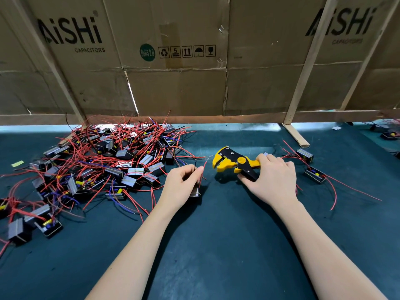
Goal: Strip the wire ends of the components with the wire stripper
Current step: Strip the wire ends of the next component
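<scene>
My right hand (271, 176) grips the handles of a yellow and black wire stripper (232, 162), whose jaws point left just above the mat. My left hand (181, 185) holds a small black component (195, 192) and pinches its wires, a red wire (202, 173) and a thin black one, upright between the fingertips. The wire tips stand a short way left of the stripper's jaws, apart from them. A big heap of black components with red wires (104, 161) lies to the left of my left hand.
A dark green mat (216, 245) covers the table. Two components with red wires (311, 167) lie to the right of my right hand. Cardboard panels on wooden slats (194, 83) wall off the back. A small yellow slip (17, 163) lies at the far left.
</scene>
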A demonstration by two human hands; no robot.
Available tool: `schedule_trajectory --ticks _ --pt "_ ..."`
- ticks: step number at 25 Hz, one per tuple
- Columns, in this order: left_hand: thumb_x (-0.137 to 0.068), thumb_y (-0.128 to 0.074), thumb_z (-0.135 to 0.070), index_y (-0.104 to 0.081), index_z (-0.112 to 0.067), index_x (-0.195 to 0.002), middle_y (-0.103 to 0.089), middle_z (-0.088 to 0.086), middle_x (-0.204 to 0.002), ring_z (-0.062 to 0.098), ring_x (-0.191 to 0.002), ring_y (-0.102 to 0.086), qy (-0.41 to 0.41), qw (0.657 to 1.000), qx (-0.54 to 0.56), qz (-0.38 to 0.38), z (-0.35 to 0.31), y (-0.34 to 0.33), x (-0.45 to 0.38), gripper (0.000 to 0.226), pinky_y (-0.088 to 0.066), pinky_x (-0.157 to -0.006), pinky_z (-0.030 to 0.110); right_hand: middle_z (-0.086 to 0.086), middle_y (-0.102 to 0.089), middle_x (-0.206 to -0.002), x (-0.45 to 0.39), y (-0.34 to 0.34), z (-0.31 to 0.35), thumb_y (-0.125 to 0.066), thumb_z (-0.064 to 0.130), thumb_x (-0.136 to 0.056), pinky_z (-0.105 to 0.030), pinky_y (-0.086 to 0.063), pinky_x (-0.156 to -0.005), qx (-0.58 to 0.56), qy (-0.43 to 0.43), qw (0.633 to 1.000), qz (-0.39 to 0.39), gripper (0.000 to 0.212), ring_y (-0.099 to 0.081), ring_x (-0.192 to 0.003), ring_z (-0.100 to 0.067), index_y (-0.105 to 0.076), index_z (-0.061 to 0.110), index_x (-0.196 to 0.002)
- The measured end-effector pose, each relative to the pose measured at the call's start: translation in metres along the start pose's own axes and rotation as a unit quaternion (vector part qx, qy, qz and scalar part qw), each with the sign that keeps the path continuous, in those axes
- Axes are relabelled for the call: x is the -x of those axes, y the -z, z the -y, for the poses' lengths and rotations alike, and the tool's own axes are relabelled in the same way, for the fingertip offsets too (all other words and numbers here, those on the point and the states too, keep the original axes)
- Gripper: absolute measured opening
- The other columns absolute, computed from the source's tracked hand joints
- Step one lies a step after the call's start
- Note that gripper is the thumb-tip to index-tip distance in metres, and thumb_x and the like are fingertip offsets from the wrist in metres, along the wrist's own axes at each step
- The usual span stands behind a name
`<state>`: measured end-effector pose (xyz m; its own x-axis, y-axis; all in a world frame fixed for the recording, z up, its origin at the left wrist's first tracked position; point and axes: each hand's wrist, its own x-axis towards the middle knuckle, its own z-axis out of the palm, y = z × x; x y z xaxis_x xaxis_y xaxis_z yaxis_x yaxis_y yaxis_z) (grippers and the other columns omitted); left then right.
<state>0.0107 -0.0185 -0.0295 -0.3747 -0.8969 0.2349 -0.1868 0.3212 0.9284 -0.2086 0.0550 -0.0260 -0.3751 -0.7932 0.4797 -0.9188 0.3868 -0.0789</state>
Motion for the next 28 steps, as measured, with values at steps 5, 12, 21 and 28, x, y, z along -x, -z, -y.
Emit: schedule_trajectory --ticks 5,12,21,28 --pt "-0.098 -0.057 -0.029 -0.053 -0.011 -0.062 -0.047 -0.007 -0.054 0.008 -0.053 -0.041 0.000 0.998 -0.050 0.028 0.0011 0.0000 0.0013 0.040 -0.034 -0.056 0.020 0.003 -0.060 -0.094 0.0007 0.0007 0.0004 -0.060 0.071 -0.073 -0.037 -0.026 -0.074 -0.004 -0.004 1.000 0.003 0.057 -0.058 -0.093 -0.025 -0.056 0.018 -0.095" --pt "-0.094 -0.064 -0.026 -0.071 -0.019 -0.071 -0.063 -0.010 -0.060 0.007 -0.058 -0.054 -0.010 0.998 -0.044 0.035 -0.0032 -0.0021 0.0058 0.025 -0.045 -0.063 0.025 0.003 -0.061 -0.095 0.0011 0.0000 -0.0008 -0.062 0.070 -0.073 -0.037 -0.026 -0.075 -0.011 -0.011 1.000 0.002 0.058 -0.058 -0.093 -0.027 -0.056 0.018 -0.097" --pt "-0.075 -0.082 -0.009 -0.069 -0.011 -0.083 -0.066 0.002 -0.068 0.013 -0.059 -0.054 0.013 0.996 -0.074 0.048 -0.0060 -0.0034 0.0053 0.015 -0.048 -0.063 0.022 0.000 -0.062 -0.095 0.0001 0.0011 -0.0021 -0.062 0.069 -0.073 -0.038 -0.030 -0.077 0.008 -0.012 1.000 -0.006 0.061 -0.058 -0.091 -0.028 -0.058 0.015 -0.101" --pt "-0.079 -0.076 -0.005 -0.074 -0.012 -0.080 -0.069 0.006 -0.073 0.014 -0.064 -0.059 0.023 0.999 -0.037 -0.001 -0.0052 -0.0021 0.0039 0.008 -0.050 -0.068 0.028 -0.005 -0.060 -0.083 -0.0006 0.0051 -0.0042 -0.066 0.063 -0.072 -0.039 -0.031 -0.073 0.038 0.012 0.999 -0.032 0.053 -0.055 -0.080 -0.030 -0.055 0.013 -0.087"
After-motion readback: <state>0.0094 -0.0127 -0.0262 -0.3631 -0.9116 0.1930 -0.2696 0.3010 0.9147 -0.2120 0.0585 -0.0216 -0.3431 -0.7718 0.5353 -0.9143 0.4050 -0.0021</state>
